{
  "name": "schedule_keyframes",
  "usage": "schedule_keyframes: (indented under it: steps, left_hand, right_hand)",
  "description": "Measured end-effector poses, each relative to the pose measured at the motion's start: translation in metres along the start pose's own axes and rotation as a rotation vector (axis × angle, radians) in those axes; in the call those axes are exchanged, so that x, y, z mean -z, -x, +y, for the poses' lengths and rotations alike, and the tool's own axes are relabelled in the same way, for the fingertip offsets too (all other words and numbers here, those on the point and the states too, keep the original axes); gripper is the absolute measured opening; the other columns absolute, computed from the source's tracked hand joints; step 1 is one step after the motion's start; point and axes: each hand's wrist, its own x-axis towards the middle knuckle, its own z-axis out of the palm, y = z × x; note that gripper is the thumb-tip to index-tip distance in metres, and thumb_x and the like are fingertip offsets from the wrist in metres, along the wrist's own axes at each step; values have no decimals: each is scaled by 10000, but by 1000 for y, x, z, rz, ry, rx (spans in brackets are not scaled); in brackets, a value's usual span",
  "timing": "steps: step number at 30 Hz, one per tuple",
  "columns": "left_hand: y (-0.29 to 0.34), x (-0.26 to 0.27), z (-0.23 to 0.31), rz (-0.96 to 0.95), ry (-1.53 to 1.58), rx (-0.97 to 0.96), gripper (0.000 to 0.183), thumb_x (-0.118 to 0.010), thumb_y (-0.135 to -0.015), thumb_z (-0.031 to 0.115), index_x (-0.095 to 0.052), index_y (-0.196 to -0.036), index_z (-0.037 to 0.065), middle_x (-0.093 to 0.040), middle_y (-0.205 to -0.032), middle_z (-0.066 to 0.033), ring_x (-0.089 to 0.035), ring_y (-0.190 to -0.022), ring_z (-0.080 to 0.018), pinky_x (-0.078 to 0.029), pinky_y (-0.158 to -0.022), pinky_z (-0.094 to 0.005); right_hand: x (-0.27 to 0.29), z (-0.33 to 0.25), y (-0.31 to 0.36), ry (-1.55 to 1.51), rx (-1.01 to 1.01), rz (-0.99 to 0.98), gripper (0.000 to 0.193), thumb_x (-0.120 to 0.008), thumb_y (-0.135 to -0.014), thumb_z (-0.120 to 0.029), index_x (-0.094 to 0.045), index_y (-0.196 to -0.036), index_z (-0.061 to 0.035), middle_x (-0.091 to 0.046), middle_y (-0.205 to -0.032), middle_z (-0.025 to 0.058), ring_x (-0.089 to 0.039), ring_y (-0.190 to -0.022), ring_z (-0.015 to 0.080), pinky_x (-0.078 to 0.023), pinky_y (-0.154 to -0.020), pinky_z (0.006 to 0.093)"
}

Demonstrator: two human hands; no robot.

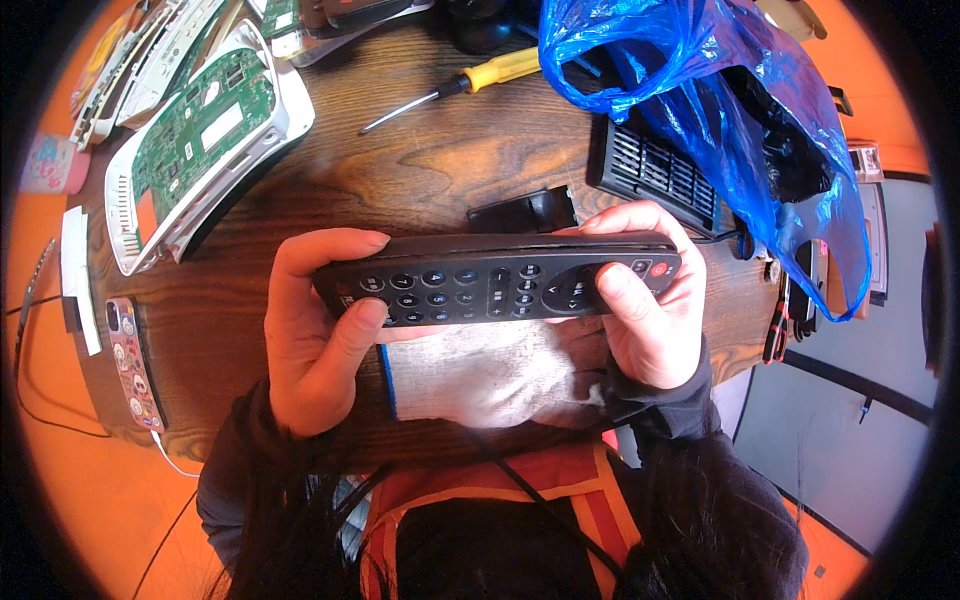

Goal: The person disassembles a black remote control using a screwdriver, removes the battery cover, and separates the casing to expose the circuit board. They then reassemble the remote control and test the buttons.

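A long black remote control (470, 285) is held sideways between my two hands, its button side tilted toward me. My left hand (315, 330) grips its left end, the thumb on the lower number keys and the fingers over the top edge. Around the right end is my right hand (655, 300), its thumb by the round navigation pad near a red button. A narrow seam runs along the upper edge at the right. Behind the remote lies a small black plastic piece (525, 210). Beneath it on the table is a whitish cloth (490, 375) with a blue edge.
A yellow-handled screwdriver (455, 85) lies toward the back. At the left are a white casing with a green circuit board (215, 130) and a phone in a patterned case (135, 365). Blue plastic bag (690, 90) and black slotted tray (655, 170) occupy the right of the wooden table (340, 190).
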Motion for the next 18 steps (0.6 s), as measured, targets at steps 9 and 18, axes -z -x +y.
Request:
schedule_keyframes:
  steps: [9, 18]
  left_hand:
    - [0, -7, 5, 3, 157, 15, 369, -399, -878, 20, -294, -1229, 66, -508, -1067, -163, -576, -954, -282, -541, -770, -439]
    - [0, -5, 2, 11, 216, -91, 370, -431, -867, 15, -309, -1216, 39, -510, -1071, -161, -557, -953, -258, -520, -769, -387]
  right_hand:
    - [2, 1, 1, -99, 18, -93, 320, -577, -840, -123, -388, -1081, -28, -590, -1080, 241, -577, -961, 185, -426, -861, 293]
    - [-1, 4, 2, -185, 175, -117, 339, -499, -899, -166, -425, -1155, 43, -579, -1080, 249, -585, -1004, 260, -450, -888, 350]
